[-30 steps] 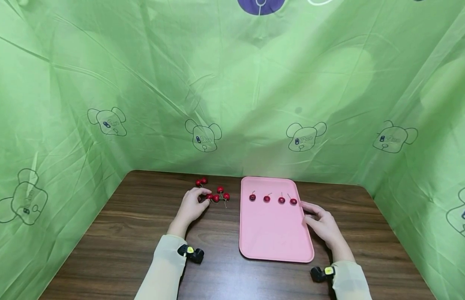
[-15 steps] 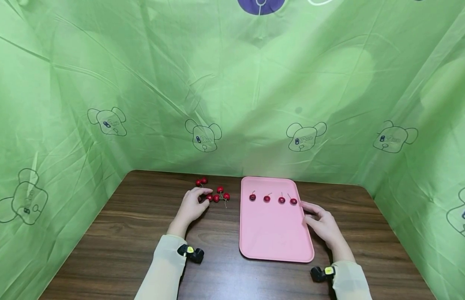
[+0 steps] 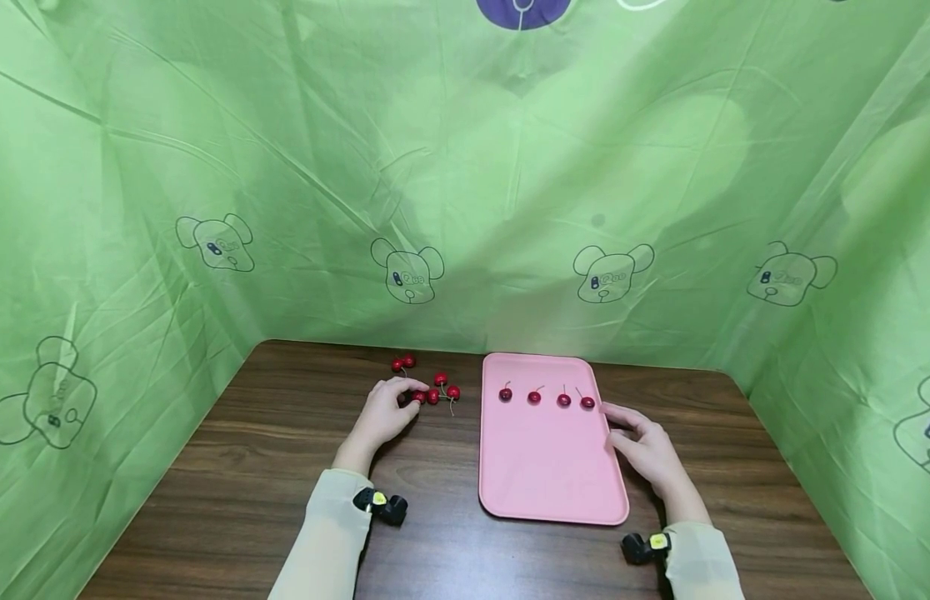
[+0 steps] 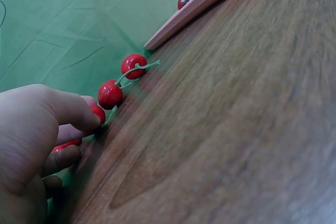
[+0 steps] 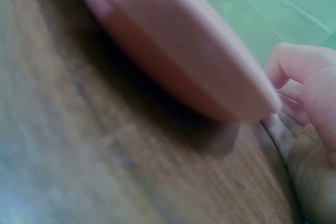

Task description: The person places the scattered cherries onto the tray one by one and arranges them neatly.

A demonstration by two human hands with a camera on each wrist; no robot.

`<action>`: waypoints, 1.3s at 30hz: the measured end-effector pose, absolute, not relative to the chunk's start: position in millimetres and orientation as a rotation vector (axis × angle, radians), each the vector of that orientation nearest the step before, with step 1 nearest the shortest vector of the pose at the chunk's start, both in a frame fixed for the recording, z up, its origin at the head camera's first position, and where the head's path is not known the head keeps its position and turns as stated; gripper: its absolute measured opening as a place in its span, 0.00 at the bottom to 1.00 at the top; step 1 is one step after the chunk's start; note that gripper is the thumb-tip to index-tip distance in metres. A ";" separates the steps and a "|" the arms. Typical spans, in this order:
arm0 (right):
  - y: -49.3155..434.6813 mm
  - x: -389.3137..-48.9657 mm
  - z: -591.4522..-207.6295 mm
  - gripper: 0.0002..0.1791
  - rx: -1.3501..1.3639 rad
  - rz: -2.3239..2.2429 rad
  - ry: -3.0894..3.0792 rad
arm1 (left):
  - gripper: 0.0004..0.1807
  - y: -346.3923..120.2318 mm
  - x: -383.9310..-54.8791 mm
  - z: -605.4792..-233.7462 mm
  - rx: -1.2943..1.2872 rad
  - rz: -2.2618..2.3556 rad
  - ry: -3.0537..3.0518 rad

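Note:
With thumb and fingers, my left hand (image 3: 384, 414) pinches a red cherry (image 4: 98, 113), partly hidden by the fingers in the left wrist view. Close beside it lie further cherries with green stems, among them one cherry (image 4: 110, 94) right next to the fingertips and another (image 4: 134, 66) farther along. Over on the right, my right hand (image 3: 647, 450) rests at the right rim of a pink tray (image 3: 551, 475), thumb and index finger touching the edge. Several dark red cherries (image 3: 534, 398) stand in a row across the tray's far part, stems pointing up.
Two more cherries (image 3: 402, 363) lie near the back edge, beyond my left hand. The brown wooden table (image 3: 232, 500) carries everything. Green cloth (image 3: 510, 167) with bear drawings hangs behind and at both sides, close to the table's edges.
My left fingers have shifted very slightly at the cherry. The right hand, the tray and the cherries on it look the same.

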State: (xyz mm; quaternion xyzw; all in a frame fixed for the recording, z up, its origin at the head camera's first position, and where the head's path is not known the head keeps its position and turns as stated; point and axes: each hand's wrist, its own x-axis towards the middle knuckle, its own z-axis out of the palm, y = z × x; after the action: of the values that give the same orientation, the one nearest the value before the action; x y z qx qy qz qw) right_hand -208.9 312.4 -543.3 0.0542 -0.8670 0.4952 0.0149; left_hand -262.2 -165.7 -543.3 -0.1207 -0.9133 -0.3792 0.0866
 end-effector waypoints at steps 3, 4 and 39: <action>312.7 -209.4 -543.3 0.27 0.153 1.532 -2.708 | 0.14 -166.1 -263.0 -543.2 -0.359 -1.137 -2.718; 312.9 -209.5 -543.2 0.27 0.160 1.524 -2.710 | 0.14 -166.2 -263.3 -543.1 -0.358 -1.141 -2.718; 312.9 -207.7 -541.3 0.29 0.188 1.593 -2.685 | 0.21 -190.4 -259.6 -539.2 -0.636 -1.165 -2.822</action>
State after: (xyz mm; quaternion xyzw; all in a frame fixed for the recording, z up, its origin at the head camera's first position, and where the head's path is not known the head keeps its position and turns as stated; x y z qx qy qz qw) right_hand -207.7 312.9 -541.3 0.0602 -0.8584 0.5094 0.0069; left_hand -259.6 -190.4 -539.2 -0.2039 -0.9049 -0.3734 0.0115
